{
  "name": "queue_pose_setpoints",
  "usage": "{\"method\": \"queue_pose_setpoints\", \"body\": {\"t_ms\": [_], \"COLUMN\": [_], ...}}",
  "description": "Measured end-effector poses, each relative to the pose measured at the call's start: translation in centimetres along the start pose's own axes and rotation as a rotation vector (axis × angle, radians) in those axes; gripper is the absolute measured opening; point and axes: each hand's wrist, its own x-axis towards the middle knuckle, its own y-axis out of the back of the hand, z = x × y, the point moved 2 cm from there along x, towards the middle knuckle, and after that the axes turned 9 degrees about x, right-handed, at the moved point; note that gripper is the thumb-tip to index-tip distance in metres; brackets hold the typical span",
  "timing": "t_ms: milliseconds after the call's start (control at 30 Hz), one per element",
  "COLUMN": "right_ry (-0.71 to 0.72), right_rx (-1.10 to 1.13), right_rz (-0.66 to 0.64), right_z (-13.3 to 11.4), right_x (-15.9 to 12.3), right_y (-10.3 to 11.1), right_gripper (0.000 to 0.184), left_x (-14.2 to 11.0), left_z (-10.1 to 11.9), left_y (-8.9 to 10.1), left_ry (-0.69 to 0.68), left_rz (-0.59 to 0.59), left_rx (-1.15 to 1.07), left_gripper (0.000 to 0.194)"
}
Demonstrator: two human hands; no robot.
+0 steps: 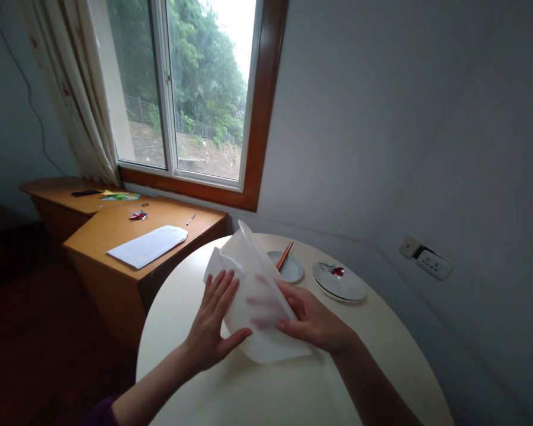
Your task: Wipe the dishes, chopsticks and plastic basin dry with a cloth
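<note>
A translucent white plastic piece [266, 340], like a thin board or shallow tray with a raised edge, is tilted up over the round table. My right hand [311, 316] grips its right edge, thumb on the near side; the other fingers show blurred through the plastic. My left hand [217, 319] lies flat against the near face, fingers stretched and thumb spread. Under those fingertips is a white, cloth-like or paper-like sheet [220, 257] with an uneven top edge. I cannot make out its kind.
Behind the plastic, orange-brown chopsticks [285, 255] rest on a pale blue plate [294, 271]. Stacked white plates [337, 281] with a red flower stand to the right on the white table [373, 349]. A wooden desk [93, 236] at left holds white paper [148, 247]. A wall socket [434, 263] is at right.
</note>
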Motion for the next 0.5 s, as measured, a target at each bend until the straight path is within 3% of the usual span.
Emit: {"method": "queue_pose_setpoints", "body": {"t_ms": [167, 367, 500], "right_ry": [0.122, 0.251, 0.296], "right_rx": [0.128, 0.239, 0.294], "right_rz": [0.179, 0.387, 0.451], "right_z": [-1.1, -1.2, -1.3], "right_x": [0.8, 1.6, 1.6], "right_y": [-0.6, -0.5, -0.3], "right_gripper": [0.059, 0.055, 0.056], "left_x": [1.1, -1.7, -3.3], "left_z": [1.0, 3.4, 4.6], "left_y": [1.2, 0.7, 0.1], "left_ry": [-0.027, -0.18, -0.038], "left_rz": [0.042, -0.006, 0.111], "left_rx": [-0.146, -0.191, -0.278], "left_gripper": [0.062, 0.058, 0.042]}}
